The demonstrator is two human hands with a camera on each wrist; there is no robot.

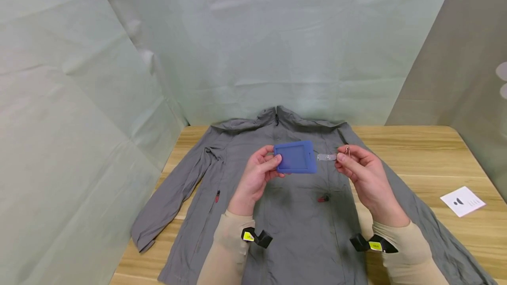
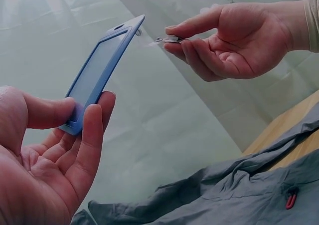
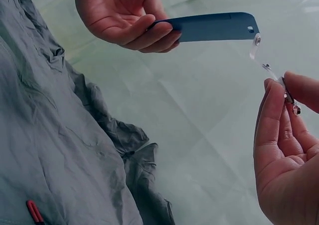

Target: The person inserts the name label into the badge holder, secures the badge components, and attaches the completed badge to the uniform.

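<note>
My left hand (image 1: 255,179) pinches a blue badge holder (image 1: 295,157) by one end, thumb on its framed front and fingers behind. The far end, with a small slot, points toward my right hand (image 1: 370,179). Between thumb and fingertips, the right hand pinches a metal badge clip (image 3: 289,96) with a clear strap (image 3: 258,55). Snap studs show on the strap, and its free end overlaps the holder's slotted corner in the right wrist view. Both hands are raised over a grey jacket (image 1: 297,228), which lies spread out, collar away from me.
Under the jacket is a wooden table (image 1: 420,162). A white printed card (image 1: 462,201) lies on it at the right. Pale fabric sheets (image 1: 297,47) hang behind and at the left. Red zip pulls (image 1: 323,199) show on the jacket front.
</note>
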